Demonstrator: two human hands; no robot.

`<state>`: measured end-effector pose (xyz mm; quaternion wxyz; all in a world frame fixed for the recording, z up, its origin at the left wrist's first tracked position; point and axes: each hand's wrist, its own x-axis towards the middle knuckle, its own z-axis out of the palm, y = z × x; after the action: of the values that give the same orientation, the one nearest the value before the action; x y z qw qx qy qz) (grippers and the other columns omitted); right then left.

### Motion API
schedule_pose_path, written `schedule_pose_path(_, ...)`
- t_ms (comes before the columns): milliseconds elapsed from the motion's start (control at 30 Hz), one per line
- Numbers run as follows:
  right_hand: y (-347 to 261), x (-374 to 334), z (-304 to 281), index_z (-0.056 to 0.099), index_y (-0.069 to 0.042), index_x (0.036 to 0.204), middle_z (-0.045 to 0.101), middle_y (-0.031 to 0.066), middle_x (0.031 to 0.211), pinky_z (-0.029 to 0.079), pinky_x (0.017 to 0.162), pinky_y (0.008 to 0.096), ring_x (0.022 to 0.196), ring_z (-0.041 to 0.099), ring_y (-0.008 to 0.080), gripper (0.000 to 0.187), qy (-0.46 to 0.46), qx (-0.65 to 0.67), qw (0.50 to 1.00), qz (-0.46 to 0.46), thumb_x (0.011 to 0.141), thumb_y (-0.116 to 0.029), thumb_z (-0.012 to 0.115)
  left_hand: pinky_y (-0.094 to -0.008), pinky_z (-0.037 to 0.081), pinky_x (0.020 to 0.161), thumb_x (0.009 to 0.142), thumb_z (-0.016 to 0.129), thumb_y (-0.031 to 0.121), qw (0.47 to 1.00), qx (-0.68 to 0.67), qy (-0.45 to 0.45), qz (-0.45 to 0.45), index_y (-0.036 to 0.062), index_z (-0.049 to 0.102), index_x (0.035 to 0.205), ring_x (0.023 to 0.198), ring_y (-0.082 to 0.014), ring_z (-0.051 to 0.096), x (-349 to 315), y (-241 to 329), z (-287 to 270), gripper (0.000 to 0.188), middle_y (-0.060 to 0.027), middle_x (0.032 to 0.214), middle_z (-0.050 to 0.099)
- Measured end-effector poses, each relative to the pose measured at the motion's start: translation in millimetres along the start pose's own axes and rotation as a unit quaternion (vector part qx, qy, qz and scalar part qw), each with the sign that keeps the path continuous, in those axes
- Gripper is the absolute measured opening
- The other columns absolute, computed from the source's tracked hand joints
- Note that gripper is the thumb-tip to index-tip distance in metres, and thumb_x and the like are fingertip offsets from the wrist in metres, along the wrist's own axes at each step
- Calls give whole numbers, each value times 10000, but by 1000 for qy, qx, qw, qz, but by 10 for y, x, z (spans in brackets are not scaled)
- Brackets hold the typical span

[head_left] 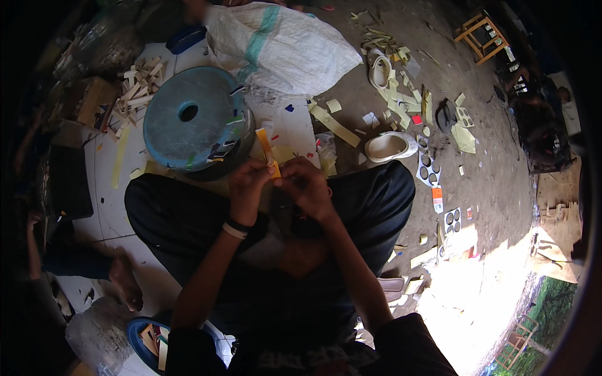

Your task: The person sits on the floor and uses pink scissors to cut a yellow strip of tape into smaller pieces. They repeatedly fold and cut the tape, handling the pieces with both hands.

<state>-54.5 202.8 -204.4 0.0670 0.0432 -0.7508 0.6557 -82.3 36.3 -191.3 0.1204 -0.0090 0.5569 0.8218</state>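
Observation:
Both hands meet above my crossed legs, just in front of a round blue-grey drum [194, 125] with a hole in its top. Between them is a narrow orange strip [266, 147], its upper end pointing away from me. My left hand [249, 182] pinches the strip from the left. From the right, my right hand [305, 186] closes its fingers at the strip's lower end. Several small coloured strips [222, 149] stick to the near right edge of the drum's top. A pale yellow sheet [285, 154] lies just beyond my hands.
A white woven sack [282, 47] lies beyond the drum. Wooden sticks [138, 91] are heaped at the left. White clogs [390, 146] and paper scraps litter the ground at right. A blue basin [141, 332] stands at lower left, near another person's foot [125, 282].

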Motion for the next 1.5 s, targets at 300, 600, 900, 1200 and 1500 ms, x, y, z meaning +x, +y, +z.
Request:
schedule_pose_path(300,-48,-30,-63,695,-31,917,634,42,1025,491,816,283,940,626,134,157,-13,-17,999,32,828,-66,820,-259,526,816,921,753,107,996,76,39,26,-22,713,1036,908,-95,650,-2,76,78,178,-44,966,707)
schedule_pose_path(600,-97,7,-68,706,-36,908,643,51,1047,495,806,287,942,641,156,141,-31,-59,998,6,827,-75,814,-246,508,806,914,773,149,988,10,119,-100,11,729,1033,900,-83,644,18,79,1,187,-16,966,706)
schedule_pose_path(900,-143,0,-245,685,-16,947,639,94,1132,516,824,293,999,642,169,94,45,-29,999,10,860,13,705,-212,470,783,914,763,163,999,51,4,2,19,726,1126,876,-63,602,56,54,45,260,-6,1018,690)
schedule_pose_path(1200,-78,17,-282,669,-18,1054,633,121,1235,524,816,283,1040,624,160,105,65,-37,997,-22,969,-58,622,-235,491,729,906,759,140,977,206,-59,-10,-7,743,994,818,-69,628,49,-25,-35,172,-16,909,710)
schedule_pose_path(1500,-100,8,-286,685,-13,1137,706,61,1033,504,790,277,897,636,119,335,132,102,967,193,1061,-306,540,-236,477,779,935,737,142,995,97,3,-4,64,678,953,845,-50,581,51,-65,-72,100,27,914,655)
